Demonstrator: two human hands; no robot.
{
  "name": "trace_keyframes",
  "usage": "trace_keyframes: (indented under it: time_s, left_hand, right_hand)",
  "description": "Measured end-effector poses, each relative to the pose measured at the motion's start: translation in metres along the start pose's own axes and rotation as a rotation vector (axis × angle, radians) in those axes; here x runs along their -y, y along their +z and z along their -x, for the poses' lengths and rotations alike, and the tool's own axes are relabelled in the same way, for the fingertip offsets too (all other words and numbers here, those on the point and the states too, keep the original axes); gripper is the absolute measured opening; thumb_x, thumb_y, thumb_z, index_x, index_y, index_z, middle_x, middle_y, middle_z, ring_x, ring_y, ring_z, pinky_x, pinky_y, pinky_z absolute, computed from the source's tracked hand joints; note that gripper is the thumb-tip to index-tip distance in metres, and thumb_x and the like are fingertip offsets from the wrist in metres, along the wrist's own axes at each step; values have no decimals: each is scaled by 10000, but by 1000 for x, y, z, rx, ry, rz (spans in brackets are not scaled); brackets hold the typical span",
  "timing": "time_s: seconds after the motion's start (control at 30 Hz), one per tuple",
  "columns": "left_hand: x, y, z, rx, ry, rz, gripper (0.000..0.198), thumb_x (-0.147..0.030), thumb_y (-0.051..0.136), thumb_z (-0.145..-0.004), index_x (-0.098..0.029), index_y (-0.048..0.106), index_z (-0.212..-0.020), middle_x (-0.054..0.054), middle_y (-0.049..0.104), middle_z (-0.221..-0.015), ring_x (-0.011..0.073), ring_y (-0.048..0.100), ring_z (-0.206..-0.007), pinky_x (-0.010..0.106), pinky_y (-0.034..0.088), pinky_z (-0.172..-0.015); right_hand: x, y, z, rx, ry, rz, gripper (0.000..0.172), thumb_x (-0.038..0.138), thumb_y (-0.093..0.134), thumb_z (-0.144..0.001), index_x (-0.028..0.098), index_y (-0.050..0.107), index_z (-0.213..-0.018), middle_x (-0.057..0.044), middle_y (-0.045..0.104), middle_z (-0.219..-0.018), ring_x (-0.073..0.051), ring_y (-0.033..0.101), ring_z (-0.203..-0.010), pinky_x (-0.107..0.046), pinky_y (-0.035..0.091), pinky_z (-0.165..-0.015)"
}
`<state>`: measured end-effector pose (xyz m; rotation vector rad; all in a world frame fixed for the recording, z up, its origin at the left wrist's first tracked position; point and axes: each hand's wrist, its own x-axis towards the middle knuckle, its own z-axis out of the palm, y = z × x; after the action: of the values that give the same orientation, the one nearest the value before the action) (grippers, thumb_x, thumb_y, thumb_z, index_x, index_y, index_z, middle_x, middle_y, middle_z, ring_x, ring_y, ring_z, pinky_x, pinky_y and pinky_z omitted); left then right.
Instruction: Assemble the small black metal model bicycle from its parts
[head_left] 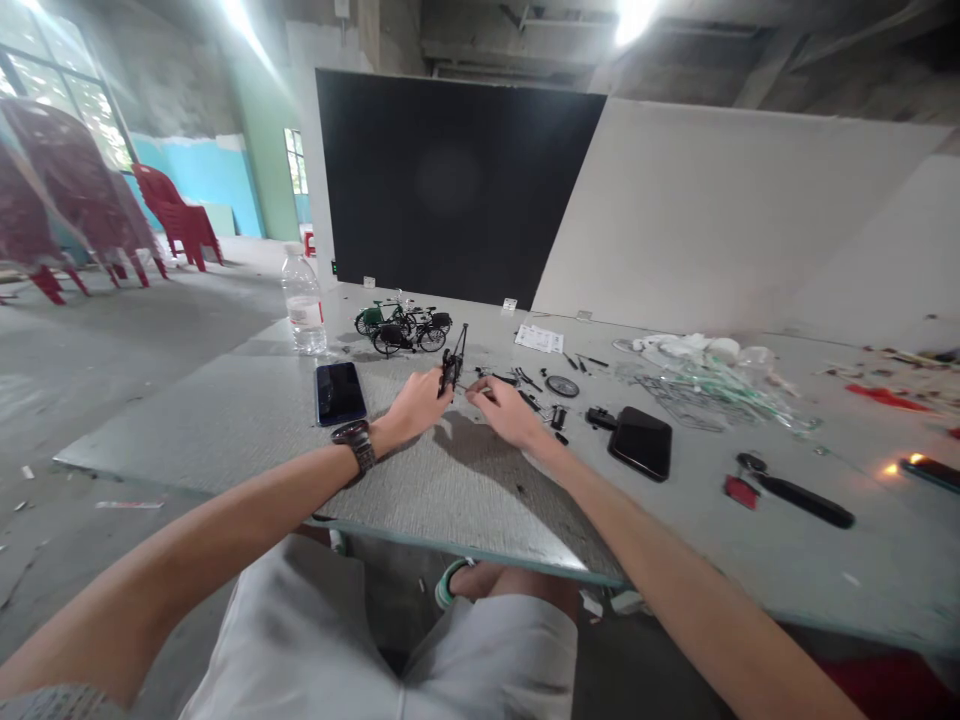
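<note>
My left hand, with a watch on its wrist, is closed around a partly built black model bicycle held upright above the table. Just to the right, my right hand has its thumb and fingers pinched together close to the model's lower part. Whatever lies in that pinch is too small to make out. Loose black model parts are scattered beyond and right of the right hand, along with a small spoked wheel. Several finished-looking model bicycles stand behind my left hand, one with green on it.
A phone and a water bottle are on the left. To the right are a black device, a printed sheet, a dark handled object and a heap of clear plastic packaging. A black panel stands along the back edge.
</note>
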<state>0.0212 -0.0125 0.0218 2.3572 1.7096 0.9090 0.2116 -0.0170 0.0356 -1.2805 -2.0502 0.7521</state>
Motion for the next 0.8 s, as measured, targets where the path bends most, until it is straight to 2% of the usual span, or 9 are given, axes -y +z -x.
trace_keyframes:
  time_s: [0.1, 0.2, 0.27, 0.37, 0.47, 0.6, 0.7, 0.8]
  left_hand:
    - [5, 3, -2, -32, -5, 40, 210, -269, 490, -987, -147, 638, -901, 78, 655, -742, 200, 605, -671, 289, 385, -622]
    - [7, 3, -1, -20, -12, 92, 204, -266, 509, -973, -158, 628, -847, 59, 631, -697, 179, 559, -601, 283, 356, -575]
    - [7, 3, 0, -25, -22, 115, 206, -268, 519, -965, -163, 621, -819, 52, 622, -680, 171, 540, -579, 280, 338, -558]
    - [6, 3, 0, -42, -19, 122, 209, -270, 524, -957, -167, 617, -800, 46, 615, -669, 168, 536, -579, 282, 328, -562]
    - [4, 2, 1, -53, -13, 99, 212, -273, 513, -964, -164, 625, -821, 52, 631, -683, 178, 559, -605, 289, 336, -580]
    - [1, -1, 2, -38, -29, 45, 205, -254, 488, -987, -144, 650, -925, 80, 681, -752, 201, 621, -675, 298, 383, -632]
    - [-1, -3, 2, -26, -45, 22, 226, -253, 467, -1006, -134, 659, -995, 106, 708, -806, 218, 660, -728, 301, 421, -668]
    - [-2, -4, 2, -24, -31, 18, 245, -244, 450, -1014, -129, 659, -1070, 127, 728, -872, 232, 686, -778, 304, 452, -704]
  right_hand:
    - [-2, -9, 3, 50, -249, 413, 323, 396, 370, -1059, 174, 575, -1174, -66, 653, -801, -153, 498, -548, -263, 311, -535]
    - [-3, -14, 5, -5, -387, 792, 412, 350, 256, -1089, 172, 602, -1226, -121, 686, -900, -143, 468, -520, -276, 236, -522]
    - [-4, -15, 4, -47, -424, 939, 440, 345, 239, -1093, 165, 623, -1212, -129, 690, -870, -135, 441, -490, -288, 197, -516]
    - [-6, -13, 4, -69, -442, 958, 505, 402, 206, -1098, 135, 634, -1138, -101, 646, -696, -144, 409, -455, -293, 182, -509]
    - [-6, -8, 5, -72, -431, 809, 523, 440, 184, -1094, 142, 613, -1058, -58, 575, -607, -156, 394, -447, -289, 198, -505]
    - [0, 1, 6, -118, -325, 353, 396, 511, 326, -1060, 196, 548, -969, -5, 522, -603, -162, 449, -499, -274, 268, -519]
    - [7, 8, 4, -137, -64, -70, 390, 602, 492, -978, 226, 508, -875, 47, 421, -562, -141, 398, -470, -264, 276, -491]
    - [11, 11, 2, -14, 209, -398, 359, 581, 532, -955, 226, 511, -910, 117, 240, -537, -110, 235, -410, -258, 229, -442]
